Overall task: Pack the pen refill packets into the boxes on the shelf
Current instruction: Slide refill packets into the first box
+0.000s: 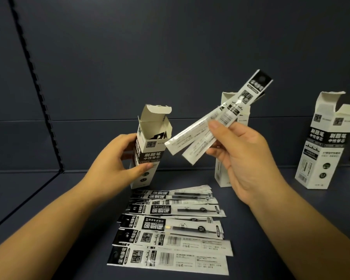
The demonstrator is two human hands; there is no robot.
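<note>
Left hand is gripping an open box at centre frame, lid flap up, dark packet tops showing inside. Right hand is pinching two refill packets slanting toward upper right, lower ends just beside the box mouth. More packets are lying fanned at lower centre on the shelf. Two other open boxes are standing at right.
</note>
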